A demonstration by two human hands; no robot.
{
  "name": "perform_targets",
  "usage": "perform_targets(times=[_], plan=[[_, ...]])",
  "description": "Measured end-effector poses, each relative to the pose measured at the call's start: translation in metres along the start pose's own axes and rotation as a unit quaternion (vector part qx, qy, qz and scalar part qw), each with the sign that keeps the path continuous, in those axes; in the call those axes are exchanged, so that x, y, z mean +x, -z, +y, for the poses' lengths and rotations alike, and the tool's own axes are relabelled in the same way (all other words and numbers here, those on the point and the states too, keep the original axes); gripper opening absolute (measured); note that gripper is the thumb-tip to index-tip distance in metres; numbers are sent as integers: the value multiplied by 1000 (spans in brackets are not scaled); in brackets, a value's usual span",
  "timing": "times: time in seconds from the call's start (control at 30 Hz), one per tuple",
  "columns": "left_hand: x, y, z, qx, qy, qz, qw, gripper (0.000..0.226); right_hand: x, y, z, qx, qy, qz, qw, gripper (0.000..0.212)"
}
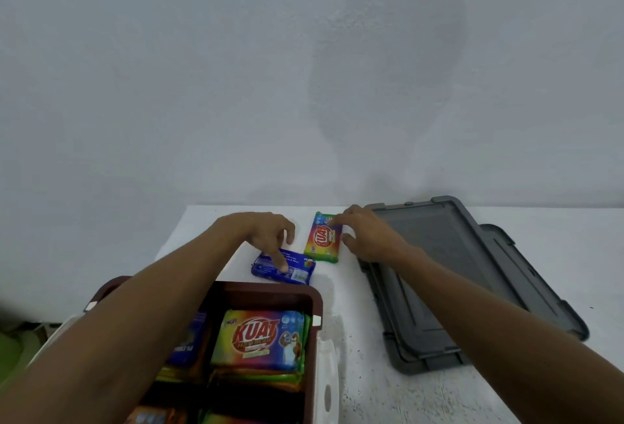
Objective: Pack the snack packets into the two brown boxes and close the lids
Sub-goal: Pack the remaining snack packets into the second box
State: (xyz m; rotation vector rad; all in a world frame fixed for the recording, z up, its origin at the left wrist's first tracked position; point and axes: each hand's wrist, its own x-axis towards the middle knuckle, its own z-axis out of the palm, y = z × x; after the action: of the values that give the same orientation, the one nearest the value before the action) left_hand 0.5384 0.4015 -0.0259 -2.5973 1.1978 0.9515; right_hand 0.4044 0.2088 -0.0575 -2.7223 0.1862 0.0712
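Head view, one moment

1. Tabletop (422, 400): white, speckled, set against a pale wall.
2. Brown box (270, 290): near edge, left of centre, open, no lid on it. Only one brown box is in view. Snack packets are stacked inside; the top packet (260, 339) is rainbow-coloured and reads "KUAT", face up. A blue packet lies to its left, partly hidden under the left forearm.
3. Blue packet (297, 271): loose on the tabletop, just beyond the box's far wall, lying flat with its printed back up.
4. Rainbow packet (320, 238): loose on the tabletop, flat, face up, just beyond the blue packet and close to it.
5. Left hand (266, 234): arched over the blue packet, fingers spread and bent downward, one fingertip pressing on the packet's top. No pinch seen.
6. Right hand (364, 238): at the right edge of the rainbow packet, fingers spread, fingertips touching its far right corner, thumb just beside its right edge. No closed grip seen.
7. Grey lids (439, 248): two, stacked and offset, flat on the tabletop to the right of the packets, partly under the right forearm
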Motion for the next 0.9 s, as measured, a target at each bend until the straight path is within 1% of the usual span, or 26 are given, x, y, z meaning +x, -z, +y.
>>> perform_targets(times=[0.07, 0.13, 0.17, 0.23, 0.33, 0.4, 0.47, 0.53, 0.6, 0.63, 0.67, 0.7, 0.73, 0.77, 0.8, 0.83, 0.87, 0.9], plan=[[0, -6, -1, 30, -27, -12, 999, 62, 13, -5, -13, 5, -3, -40, 999, 40], [1, -8, -1, 67, -48, -9, 997, 62, 24, -10, -21, -21, -5, -77, 997, 43], [2, -7, -3, 77, -51, -6, 996, 62, 28, -11, -23, -33, -7, -89, 995, 42], [-1, -3, -10, 89, -42, 1, 995, 63, 33, -10, -25, -14, -20, -96, 995, 37], [-3, -4, -29, 97, -13, 13, 995, 65, 37, -13, -26, 8, -38, -88, 995, 37], [-5, -8, -35, 104, -18, 28, 994, 69, 38, -20, -32, -16, -64, -74, 995, 50], [-7, -10, -37, 114, -31, 39, 992, 71, 38, -28, -42, -19, -99, -44, 994, 63], [-10, -10, -39, 97, -22, 48, 994, 64, 39, -30, -50, 1, -123, -20, 992, 65], [-18, -8, -42, 11, 3, 53, 999, 51, 38, -29, -53, 6, -137, -21, 990, 72], [-22, -7, -44, -69, 12, 53, 996, 46, 36, -28, -53, 6, -148, -27, 989, 82], [-28, -6, -45, -175, 22, 52, 983, 43, 34, -28, -54, 7, -165, -35, 986, 93], [-33, -5, -46, -291, 24, 49, 955, 38, 30, -27, -55, 11, -183, -43, 982, 102], [-42, -4, -47, -387, 18, 49, 920, 33, 27, -26, -56, 21, -200, -50, 978, 106], [-49, -2, -50, -453, 6, 54, 890, 30, 26, -25, -55, 38, -210, -52, 976, 103], [-56, 0, -54, -487, -4, 61, 871, 29, 25, -23, -54, 63, -215, -48, 973, 96], [-62, 1, -56, -506, -13, 65, 860, 29, 24, -21, -52, 103, -216, -37, 970, 86], [-70, 2, -58, -510, -22, 69, 857, 30, 21, -16, -53, 155, -219, -22, 963, 74], [-76, 3, -58, -515, -31, 73, 854, 30, 20, -10, -53, 220, -227, -4, 949, 64]])
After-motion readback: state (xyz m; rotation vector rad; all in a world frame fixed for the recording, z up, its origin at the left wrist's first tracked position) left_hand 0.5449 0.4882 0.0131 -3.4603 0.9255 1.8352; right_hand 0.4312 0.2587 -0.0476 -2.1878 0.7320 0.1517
